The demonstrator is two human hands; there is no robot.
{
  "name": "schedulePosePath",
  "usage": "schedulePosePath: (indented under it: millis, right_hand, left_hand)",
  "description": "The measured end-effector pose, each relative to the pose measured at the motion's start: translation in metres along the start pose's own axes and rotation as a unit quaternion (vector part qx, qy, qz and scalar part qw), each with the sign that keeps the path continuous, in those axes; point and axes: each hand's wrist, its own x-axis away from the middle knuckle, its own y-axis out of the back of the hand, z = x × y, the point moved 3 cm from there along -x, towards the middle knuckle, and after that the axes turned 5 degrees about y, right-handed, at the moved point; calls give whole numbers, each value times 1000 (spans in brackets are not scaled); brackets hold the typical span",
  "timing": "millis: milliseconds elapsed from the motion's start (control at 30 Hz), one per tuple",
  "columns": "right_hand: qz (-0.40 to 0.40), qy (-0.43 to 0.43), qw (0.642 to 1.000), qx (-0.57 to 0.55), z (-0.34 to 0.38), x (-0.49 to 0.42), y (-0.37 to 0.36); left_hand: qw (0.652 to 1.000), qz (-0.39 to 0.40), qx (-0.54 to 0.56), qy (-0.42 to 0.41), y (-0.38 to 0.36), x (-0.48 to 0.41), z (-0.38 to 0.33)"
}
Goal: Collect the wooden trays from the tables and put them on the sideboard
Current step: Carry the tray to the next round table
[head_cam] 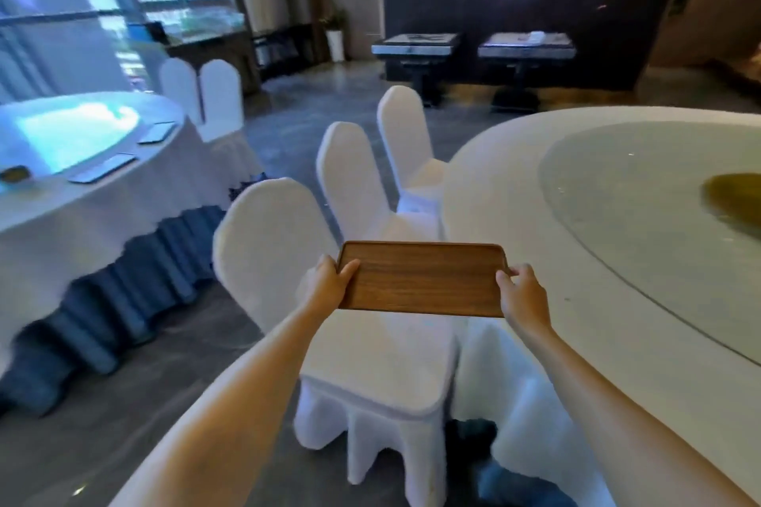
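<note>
I hold a brown wooden tray (424, 280) level in front of me, above a white-covered chair (370, 362). My left hand (329, 282) grips its left short edge and my right hand (523, 292) grips its right short edge. The tray is empty. On the round table at the left (82, 202) lie three more flat trays: one near the front (103, 168), one further back (155, 133), and a small dark one (14, 174) at the far left edge.
A large round table (535, 251) with a glass turntable (642, 226) stands at my right. Two more covered chairs (358, 185) line its left side. Two dark side tables (416, 45) stand against the far wall. Grey floor runs between the tables.
</note>
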Motion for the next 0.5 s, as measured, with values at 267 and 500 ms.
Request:
schedulePosePath:
  millis: [267, 500]
  right_hand:
    - [93, 80, 991, -47, 139, 42, -203]
    - [165, 157, 971, -74, 247, 71, -356]
  left_hand:
    - [991, -89, 33, 99, 161, -60, 179]
    - [977, -161, 38, 136, 277, -105, 301]
